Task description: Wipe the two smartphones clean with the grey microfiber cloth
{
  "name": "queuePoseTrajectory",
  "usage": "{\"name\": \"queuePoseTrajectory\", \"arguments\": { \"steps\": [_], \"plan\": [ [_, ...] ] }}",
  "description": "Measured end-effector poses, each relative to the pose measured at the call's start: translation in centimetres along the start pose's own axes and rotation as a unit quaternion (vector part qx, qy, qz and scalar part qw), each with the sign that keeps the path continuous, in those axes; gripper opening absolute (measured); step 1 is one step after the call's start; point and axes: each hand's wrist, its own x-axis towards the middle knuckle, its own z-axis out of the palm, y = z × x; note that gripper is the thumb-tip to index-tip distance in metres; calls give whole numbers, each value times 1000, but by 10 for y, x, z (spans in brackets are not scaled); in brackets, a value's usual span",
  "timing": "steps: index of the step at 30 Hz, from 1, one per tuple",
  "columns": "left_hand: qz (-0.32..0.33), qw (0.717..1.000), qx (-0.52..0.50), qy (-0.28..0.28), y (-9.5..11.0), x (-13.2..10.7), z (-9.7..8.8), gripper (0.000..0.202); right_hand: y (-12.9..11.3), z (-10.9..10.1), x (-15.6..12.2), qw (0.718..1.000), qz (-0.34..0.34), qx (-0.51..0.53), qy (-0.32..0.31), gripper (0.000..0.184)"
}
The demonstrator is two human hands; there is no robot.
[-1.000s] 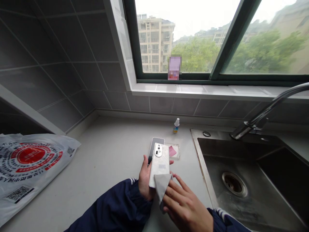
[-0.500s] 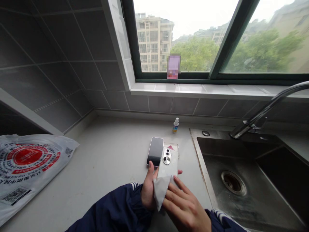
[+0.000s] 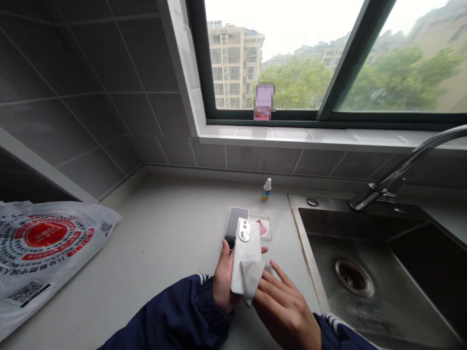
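In my left hand [image 3: 222, 279] rests a white smartphone [image 3: 238, 272], back side up, its silver camera bump at the far end. The thumb lies along its left side and fingertips show past its right edge. My right hand [image 3: 286, 304] has a light grey cloth [image 3: 251, 274] under its fingers, against the lower right of the phone's back. Beyond them on the counter lies a second phone [image 3: 236, 221] with a dark screen, partly covered by the held one. Beside it is a clear phone case [image 3: 267, 228] with a pink piece in it.
A small white spray bottle [image 3: 266, 190] stands behind the phones. To the right is a steel sink [image 3: 299, 238] with a chrome faucet [image 3: 379, 182]. A printed plastic bag [image 3: 54, 243] lies at the left of the pale counter [image 3: 164, 233]. A window is behind.
The held phone has shifted slightly left, baring more of the clear case. The cloth has moved right and up from the phone's lower left, uncovering that corner.
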Motion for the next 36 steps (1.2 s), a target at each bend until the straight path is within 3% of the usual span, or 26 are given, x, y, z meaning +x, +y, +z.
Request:
{"name": "queuePoseTrajectory", "arguments": {
  "steps": [8, 14, 23, 36],
  "plan": [
    [-39, 998, 28, -34, -19, -6, -4, 89, -10, -1, 8, 999, -32, 12, 27, 24],
    [0, 1000, 21, -12, -17, -5, -2, 78, -9, 0, 8, 999, -20, 4, 36, 23],
    [36, 998, 18, -37, -3, -2, 0, 86, -1, 2, 0, 1000, 13, -25, 14, 37],
    [32, 999, 1, -43, -8, -2, 0, 81, -4, 3, 2, 999, 21, -18, 38, 17]
  ]
}}
